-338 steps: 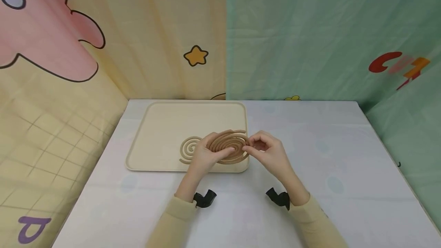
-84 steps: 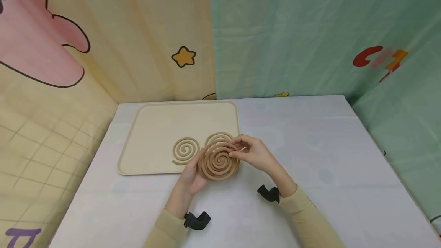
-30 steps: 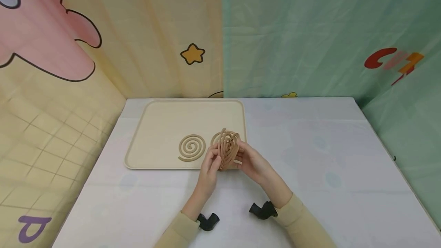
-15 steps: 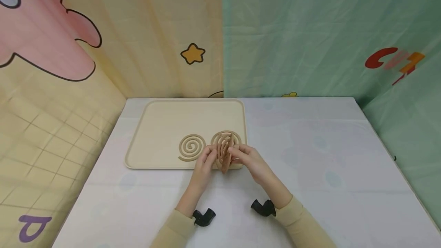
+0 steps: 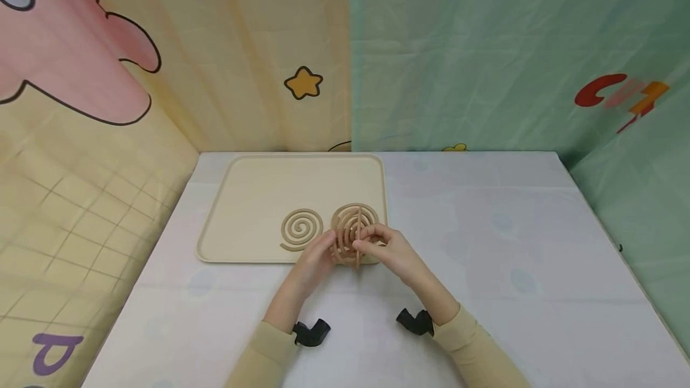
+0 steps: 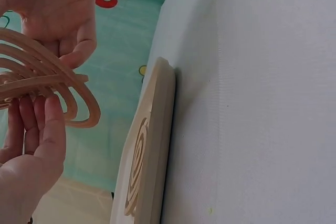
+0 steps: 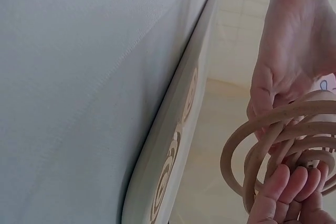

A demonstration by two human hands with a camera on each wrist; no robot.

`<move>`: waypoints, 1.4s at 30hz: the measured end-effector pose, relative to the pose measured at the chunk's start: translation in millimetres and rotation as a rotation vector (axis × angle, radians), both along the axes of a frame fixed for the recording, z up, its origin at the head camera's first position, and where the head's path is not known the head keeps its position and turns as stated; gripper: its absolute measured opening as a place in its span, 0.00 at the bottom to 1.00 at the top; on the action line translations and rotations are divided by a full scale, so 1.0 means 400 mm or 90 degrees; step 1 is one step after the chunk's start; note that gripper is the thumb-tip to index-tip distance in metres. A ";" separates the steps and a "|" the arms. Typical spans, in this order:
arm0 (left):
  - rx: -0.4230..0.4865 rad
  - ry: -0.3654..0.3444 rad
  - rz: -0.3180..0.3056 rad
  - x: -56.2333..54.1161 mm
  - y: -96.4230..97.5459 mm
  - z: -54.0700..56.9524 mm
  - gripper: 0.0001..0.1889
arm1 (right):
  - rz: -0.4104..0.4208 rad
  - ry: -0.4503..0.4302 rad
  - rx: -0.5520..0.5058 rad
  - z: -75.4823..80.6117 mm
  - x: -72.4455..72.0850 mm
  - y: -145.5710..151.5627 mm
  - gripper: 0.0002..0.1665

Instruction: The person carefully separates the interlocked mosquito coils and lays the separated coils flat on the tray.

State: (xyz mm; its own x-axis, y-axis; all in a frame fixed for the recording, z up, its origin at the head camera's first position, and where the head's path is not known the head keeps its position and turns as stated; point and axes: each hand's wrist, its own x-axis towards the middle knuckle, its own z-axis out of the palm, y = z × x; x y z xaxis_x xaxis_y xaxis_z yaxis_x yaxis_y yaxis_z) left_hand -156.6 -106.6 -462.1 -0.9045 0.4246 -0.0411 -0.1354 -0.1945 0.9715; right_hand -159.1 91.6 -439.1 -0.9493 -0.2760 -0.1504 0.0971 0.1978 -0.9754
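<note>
Between both hands, above the tray's near right corner, are brown mosquito coils (image 5: 342, 244), tilted and partly meshed; their exact number is unclear. One is turned nearly edge-on in the head view. My right hand (image 5: 392, 254) pinches that upright coil between thumb and fingers. From the left, my left hand (image 5: 309, 268) holds the rim of the meshed coils. The left wrist view shows its fingers (image 6: 51, 124) against the rings. Lighter single coils lie flat on the tray: one mosquito coil (image 5: 300, 229) to the left, and another mosquito coil (image 5: 356, 206) partly hidden behind the held ones.
The cream tray (image 5: 259, 208) lies on the white-covered table (image 5: 485, 244), towards its back left. Curtains rise behind the table: yellow (image 5: 242, 47) at left and green (image 5: 463, 47) at right. A black wrist mount (image 5: 311, 333) sits inside each cuff.
Earlier, the held coils lay flat together, facing up. Over the last second they have been tilted and fanned apart, one now standing edge-on. My left hand has shifted slightly left and its grip has changed.
</note>
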 end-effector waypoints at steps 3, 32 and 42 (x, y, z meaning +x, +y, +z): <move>0.017 -0.001 -0.014 -0.003 -0.005 -0.002 0.23 | 0.003 0.006 0.006 0.001 -0.001 0.003 0.16; -0.080 0.004 -0.009 -0.006 -0.007 0.007 0.25 | 0.031 0.009 0.015 -0.007 -0.007 -0.001 0.18; 0.041 -0.089 -0.033 -0.007 -0.023 0.005 0.35 | 0.149 -0.049 -0.162 -0.021 -0.025 0.034 0.05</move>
